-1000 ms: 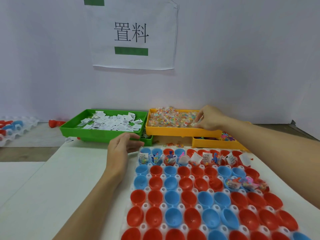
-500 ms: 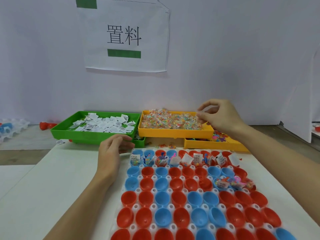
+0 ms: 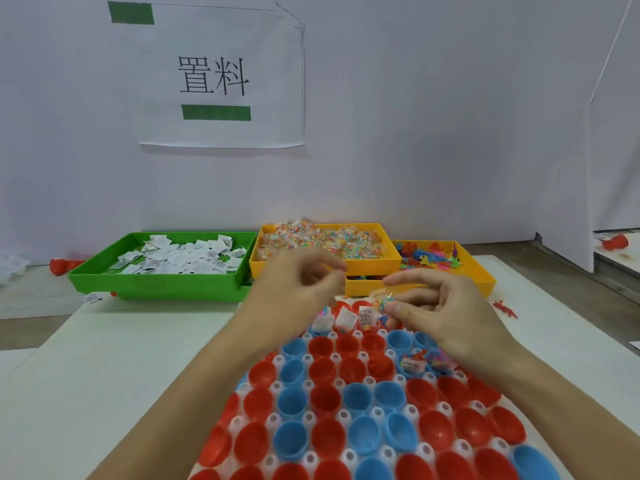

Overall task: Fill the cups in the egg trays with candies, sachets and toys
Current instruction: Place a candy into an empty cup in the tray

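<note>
A white egg tray (image 3: 343,415) holds red and blue cups (image 3: 325,398), most of them empty. Cups in its far row (image 3: 346,317) hold sachets and toys, and so do some under my right wrist (image 3: 412,363). My right hand (image 3: 446,313) hovers over the far row and pinches clear packets of coloured candy (image 3: 382,299). Just left of it, my left hand (image 3: 294,292) is blurred, its fingers loosely curled, with nothing seen in it. Behind stand a green tray of white sachets (image 3: 156,282), a yellow tray of candies (image 3: 374,266) and a yellow tray of toys (image 3: 450,284).
A loose red toy (image 3: 505,308) lies on the white table right of the egg tray. A stray sachet (image 3: 91,297) lies by the green tray. Red cups sit at the far left (image 3: 60,265) and far right (image 3: 614,242). A paper sign (image 3: 221,77) hangs on the wall.
My right hand has come back from the candy tray with candy packets to above the far row. My left hand has lifted off the tray's left edge and moved right, toward the right hand.
</note>
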